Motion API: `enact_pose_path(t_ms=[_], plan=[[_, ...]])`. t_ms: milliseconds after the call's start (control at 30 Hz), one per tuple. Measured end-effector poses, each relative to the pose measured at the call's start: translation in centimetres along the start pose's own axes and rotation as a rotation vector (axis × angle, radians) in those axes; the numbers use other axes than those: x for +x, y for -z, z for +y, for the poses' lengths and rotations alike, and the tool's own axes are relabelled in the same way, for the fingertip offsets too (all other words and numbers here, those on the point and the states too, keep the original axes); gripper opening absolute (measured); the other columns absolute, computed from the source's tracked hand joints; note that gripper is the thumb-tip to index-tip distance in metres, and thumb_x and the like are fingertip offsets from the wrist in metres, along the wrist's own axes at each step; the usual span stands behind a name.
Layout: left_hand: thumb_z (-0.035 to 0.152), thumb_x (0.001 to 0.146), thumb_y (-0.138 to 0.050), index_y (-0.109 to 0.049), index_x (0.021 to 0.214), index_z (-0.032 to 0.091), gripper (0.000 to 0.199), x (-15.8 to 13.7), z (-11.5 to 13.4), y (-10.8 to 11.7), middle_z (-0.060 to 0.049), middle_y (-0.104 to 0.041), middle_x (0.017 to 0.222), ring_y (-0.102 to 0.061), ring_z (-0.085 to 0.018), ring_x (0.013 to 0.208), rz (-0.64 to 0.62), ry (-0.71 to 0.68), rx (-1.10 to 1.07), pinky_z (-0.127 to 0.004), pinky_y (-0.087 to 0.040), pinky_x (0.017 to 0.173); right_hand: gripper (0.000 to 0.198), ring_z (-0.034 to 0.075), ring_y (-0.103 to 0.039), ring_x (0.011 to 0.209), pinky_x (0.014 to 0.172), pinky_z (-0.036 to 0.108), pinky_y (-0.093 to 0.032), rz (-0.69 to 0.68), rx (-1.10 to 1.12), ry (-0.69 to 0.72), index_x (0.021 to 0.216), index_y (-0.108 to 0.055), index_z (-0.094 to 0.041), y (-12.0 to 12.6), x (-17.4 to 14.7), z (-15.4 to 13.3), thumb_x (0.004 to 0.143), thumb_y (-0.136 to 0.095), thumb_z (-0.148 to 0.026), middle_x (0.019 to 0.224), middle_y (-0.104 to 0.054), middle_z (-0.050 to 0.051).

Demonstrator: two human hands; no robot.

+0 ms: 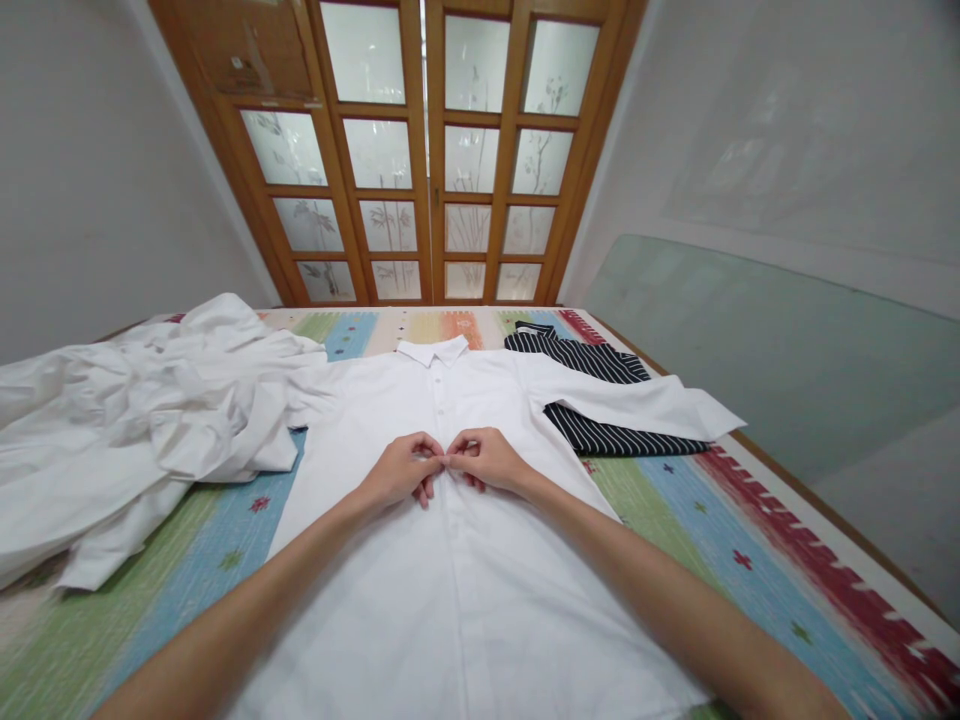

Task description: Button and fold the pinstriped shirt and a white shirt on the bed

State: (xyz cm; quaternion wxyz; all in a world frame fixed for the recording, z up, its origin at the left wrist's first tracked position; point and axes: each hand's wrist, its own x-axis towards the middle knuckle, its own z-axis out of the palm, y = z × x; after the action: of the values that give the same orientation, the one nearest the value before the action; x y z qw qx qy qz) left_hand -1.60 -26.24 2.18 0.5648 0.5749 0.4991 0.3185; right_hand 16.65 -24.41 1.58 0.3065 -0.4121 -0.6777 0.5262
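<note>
On a multicoloured striped cloth [690, 520], before wood-framed glass doors [438, 150], between pale walls [97, 200], a white collared button-up shirt [405, 590] lies spread, left hand [405, 467] and right hand [489, 460] pinching its front placket [457, 560]

The shirt [405, 590] mid-frame and the cloth heap [165, 410] at left are white; right of centre, a black garment [622, 432] has white stripes. The cover [225, 525] is banded green, blue and red, dotted with small motifs.
</note>
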Motion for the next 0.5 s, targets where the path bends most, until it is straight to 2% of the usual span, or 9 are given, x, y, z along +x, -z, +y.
enact_pose_path(t_ms=[300,500], plan=[[0.03,0.069,-0.071,-0.058,0.079,0.015,0.023,-0.1,0.2,-0.22,0.004,-0.059,0.052,-0.057,-0.012,0.037,0.055,-0.002,-0.044,-0.022,-0.048,0.033,0.008,0.01,-0.049,0.031,0.03,0.018,-0.039,0.039,0.032,-0.081,0.063,-0.058,-0.017,-0.3,0.52,0.2,0.069,-0.058,-0.023,0.042,-0.056,-0.005],[0.029,0.068,-0.072,-0.059,0.078,0.014,0.022,-0.26,0.42,-0.29,0.003,-0.06,0.053,-0.058,-0.012,0.038,0.075,0.01,-0.062,-0.024,-0.051,0.036,0.009,0.009,-0.049,0.031,0.029,0.017,-0.037,0.031,0.068,-0.075,0.065,-0.056,-0.018,-0.32,0.36,-0.01,0.071,-0.057,-0.024,0.042,-0.056,-0.006]])
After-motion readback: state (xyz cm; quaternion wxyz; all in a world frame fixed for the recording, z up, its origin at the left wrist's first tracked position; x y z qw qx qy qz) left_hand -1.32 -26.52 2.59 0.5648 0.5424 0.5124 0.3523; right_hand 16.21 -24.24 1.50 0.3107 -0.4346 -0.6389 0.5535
